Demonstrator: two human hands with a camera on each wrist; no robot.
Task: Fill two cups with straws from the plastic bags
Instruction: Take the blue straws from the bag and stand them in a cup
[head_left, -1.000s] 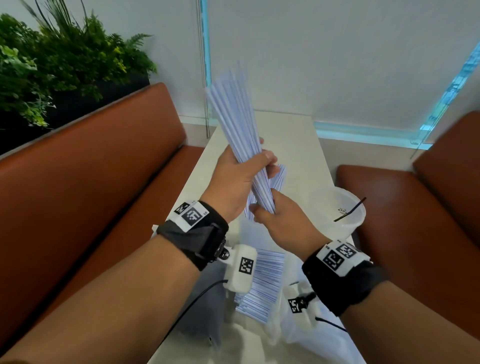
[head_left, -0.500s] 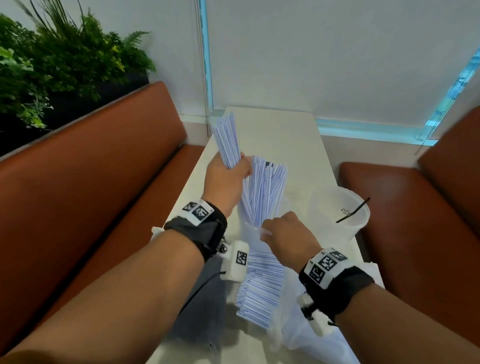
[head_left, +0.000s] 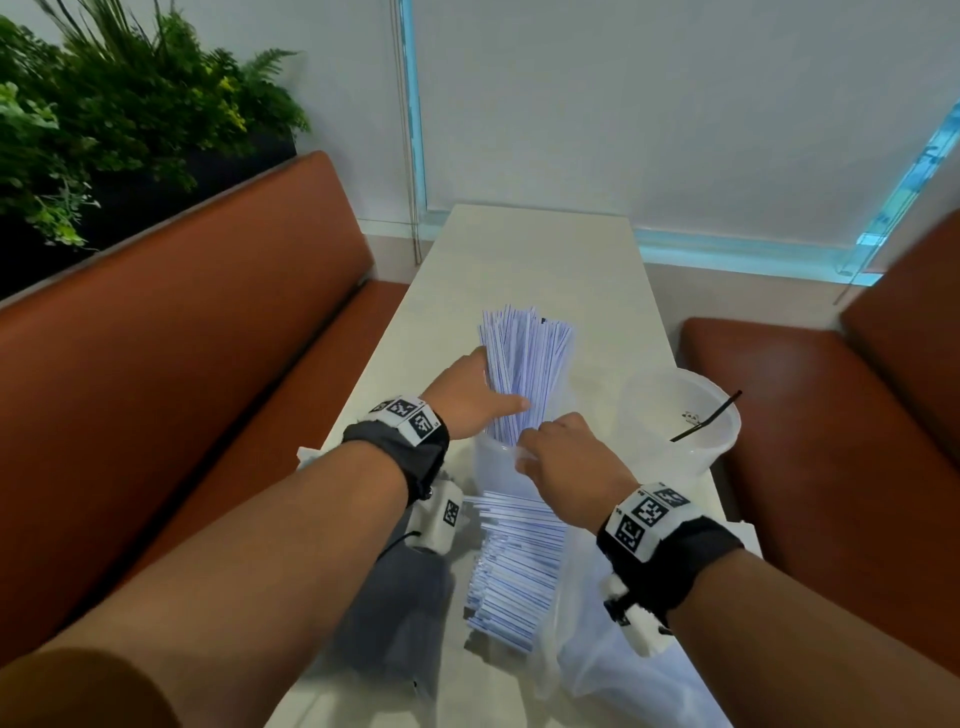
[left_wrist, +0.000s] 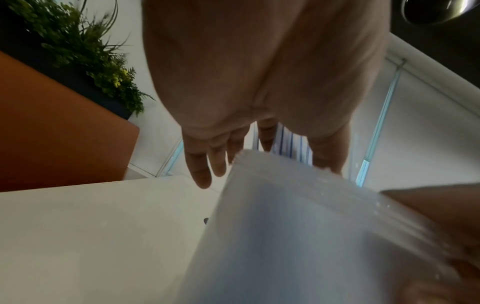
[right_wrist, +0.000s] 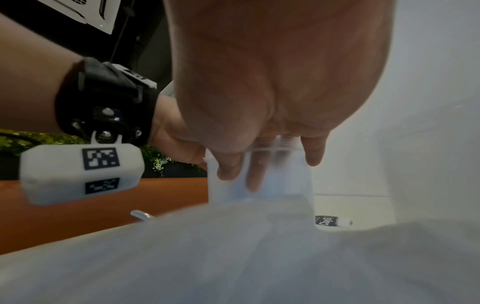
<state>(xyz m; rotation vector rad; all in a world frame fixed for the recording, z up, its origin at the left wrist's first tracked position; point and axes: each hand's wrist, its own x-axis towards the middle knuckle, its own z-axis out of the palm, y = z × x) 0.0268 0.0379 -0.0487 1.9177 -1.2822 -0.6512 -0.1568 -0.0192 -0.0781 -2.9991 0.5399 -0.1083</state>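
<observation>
The only readable writing is "ClayG" on a small black-and-white tube (right_wrist: 333, 221) lying on the pale table (head_left: 597, 270) past the near clear plastic cup (head_left: 498, 467). The left hand (head_left: 470, 400) wraps around the bunch of white, blue-striped paper-wrapped straws (head_left: 522, 364) standing in that cup, while the right hand (head_left: 569, 457) grips its rim. A second clear plastic cup (head_left: 680, 415) to the right holds one black straw (head_left: 706, 417), more wrapped straws (head_left: 514, 566) lie on a clear plastic bag (head_left: 623, 670), and the cup's base is too blurred to make out.

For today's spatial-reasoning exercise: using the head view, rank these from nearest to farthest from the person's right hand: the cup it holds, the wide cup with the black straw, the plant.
1. Held cup, under the right hand, at centre.
2. Wide cup, to the right.
3. Plant, far left, behind the bench.
</observation>
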